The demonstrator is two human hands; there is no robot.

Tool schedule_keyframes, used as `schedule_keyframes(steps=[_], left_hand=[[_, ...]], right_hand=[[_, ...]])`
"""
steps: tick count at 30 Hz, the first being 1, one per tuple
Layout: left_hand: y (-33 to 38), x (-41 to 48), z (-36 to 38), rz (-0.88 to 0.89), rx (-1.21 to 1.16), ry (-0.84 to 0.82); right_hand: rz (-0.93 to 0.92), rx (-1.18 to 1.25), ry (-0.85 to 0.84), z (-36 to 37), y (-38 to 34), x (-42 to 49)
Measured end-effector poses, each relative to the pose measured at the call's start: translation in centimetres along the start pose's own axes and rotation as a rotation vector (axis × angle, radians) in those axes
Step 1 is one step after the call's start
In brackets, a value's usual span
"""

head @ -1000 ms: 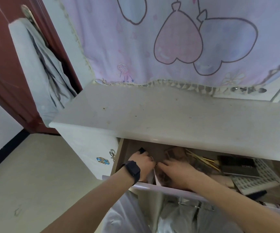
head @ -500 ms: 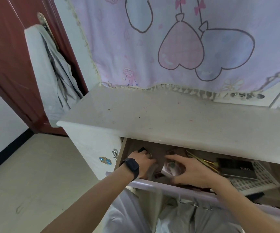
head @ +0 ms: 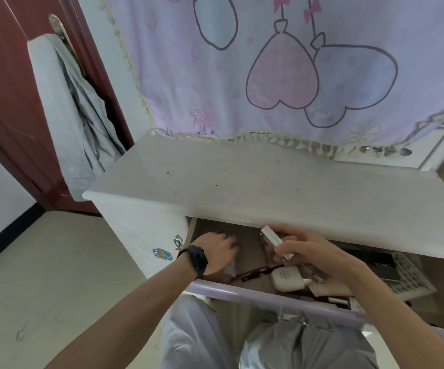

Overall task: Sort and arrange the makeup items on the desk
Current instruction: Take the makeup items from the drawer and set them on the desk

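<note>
Head view, one entry per item. Desk (head: 269, 187): pale speckled top, standing against the far wall. Drawer (head: 263, 291): open beneath the top, its lilac front rim nearest the person. Left hand (head: 215, 251): inside the drawer's far left corner, back upward, fingers curled down, a ring (head: 232, 237) on one finger and a black watch (head: 197, 259) on the wrist; whether it grips anything cannot be told. Right hand (head: 319, 257): above the drawer's middle, thumb and fingers clamped on a slim white case (head: 273, 239), which is tilted with its far end raised close to the desk's front edge. Cream bottle (head: 286, 279): lying in the drawer just beneath the right hand, near the front rim. Red pencil (head: 258, 272): lying left of the bottle, between the two hands. Black box (head: 380, 267): right part of the drawer, partly under the top, touching a white mesh tray (head: 412, 280) on its right. Cloth (head: 242, 83): lilac, printed with heart balloons, hanging behind the desk, its fringe at the far edge. Door (head: 7, 102): dark red, far left, a grey garment (head: 66, 123) draped over its handle. Blue knob (head: 162, 254): on the desk's left front. Grey trousers (head: 242, 336): nearest, below the drawer.
</note>
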State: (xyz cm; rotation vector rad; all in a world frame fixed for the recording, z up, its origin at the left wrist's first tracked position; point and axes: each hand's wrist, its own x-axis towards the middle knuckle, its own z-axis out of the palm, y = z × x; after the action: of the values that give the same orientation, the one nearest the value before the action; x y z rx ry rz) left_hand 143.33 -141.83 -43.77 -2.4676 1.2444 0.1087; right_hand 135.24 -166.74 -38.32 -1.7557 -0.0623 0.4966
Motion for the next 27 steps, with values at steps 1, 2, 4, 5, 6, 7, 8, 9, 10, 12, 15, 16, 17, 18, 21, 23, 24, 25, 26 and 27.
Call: schedule_keyframes(steps=[1, 2, 4, 5, 6, 7, 8, 9, 10, 12, 15, 16, 17, 18, 21, 23, 24, 25, 26, 27], left_hand=[[-0.5, -0.3, -0.3, -0.043, -0.098, 0.027], [-1.1, -0.8, -0.8, -0.101, -0.209, 0.061], [-2.7, -2.3, -2.0, -0.222, -0.438, 0.140], [-3.6, -3.2, -2.6, -0.269, -0.534, 0.184], [-4.8, -4.1, -3.1, -0.313, -0.622, 0.220], [-6.2, -5.0, -3.5, -0.363, -0.706, 0.260], [-7.8, -5.7, -3.8, -0.421, -0.788, 0.303], [-9.6, -6.2, -3.9, -0.484, -0.851, 0.350], [-11.5, -6.6, -4.0, -0.541, -0.881, 0.388], [-15.5, -6.8, -3.8, -0.651, -0.853, 0.410], [-21.0, -6.0, -2.8, -0.806, -0.796, 0.381], [-22.6, -5.4, -2.4, -0.834, -0.779, 0.367], [-24.0, -4.8, -1.9, -0.849, -0.761, 0.354], [-25.4, -4.0, -1.4, -0.855, -0.748, 0.344], [-29.4, -1.8, 0.1, -0.865, -0.734, 0.336], [-32.2, -0.4, 1.0, -0.880, -0.713, 0.335], [-33.5, 0.3, 1.4, -0.879, -0.697, 0.333], [-34.6, 1.0, 1.9, -0.868, -0.680, 0.328], [-35.6, 1.6, 2.4, -0.848, -0.663, 0.317], [-36.5, 2.1, 2.8, -0.824, -0.642, 0.302]], right_hand=[[-0.015, -0.012, -0.003, -0.1, -0.4, 0.4], [-0.030, -0.036, -0.007, -0.2, -0.9, 1.0], [-0.055, -0.063, 0.002, -0.4, -2.0, 2.1], [-0.069, -0.059, 0.009, -0.5, -2.6, 2.8], [-0.086, -0.048, 0.013, -0.5, -3.2, 3.5], [-0.102, -0.037, 0.016, -0.5, -3.8, 4.3], [-0.115, -0.027, 0.020, -0.5, -4.5, 5.3], [-0.125, -0.022, 0.027, -0.3, -5.2, 6.3], [-0.135, -0.028, 0.036, -0.1, -5.9, 7.5], [-0.155, -0.102, 0.068, 0.5, -7.3, 10.2], [-0.199, -0.360, 0.142, 1.8, -9.2, 15.2], [-0.212, -0.441, 0.172, 2.3, -9.8, 17.0], [-0.229, -0.501, 0.197, 2.7, -10.4, 18.9], [-0.248, -0.551, 0.212, 3.1, -11.1, 20.8], [-0.311, -0.711, 0.230, 4.0, -13.1, 26.9], [-0.335, -0.782, 0.234, 4.4, -14.3, 30.9], [-0.339, -0.803, 0.235, 4.6, -14.7, 32.8], [-0.339, -0.825, 0.234, 4.8, -15.0, 34.7], [-0.338, -0.842, 0.231, 5.0, -15.3, 36.4], [-0.339, -0.855, 0.223, 5.3, -15.4, 38.0]])
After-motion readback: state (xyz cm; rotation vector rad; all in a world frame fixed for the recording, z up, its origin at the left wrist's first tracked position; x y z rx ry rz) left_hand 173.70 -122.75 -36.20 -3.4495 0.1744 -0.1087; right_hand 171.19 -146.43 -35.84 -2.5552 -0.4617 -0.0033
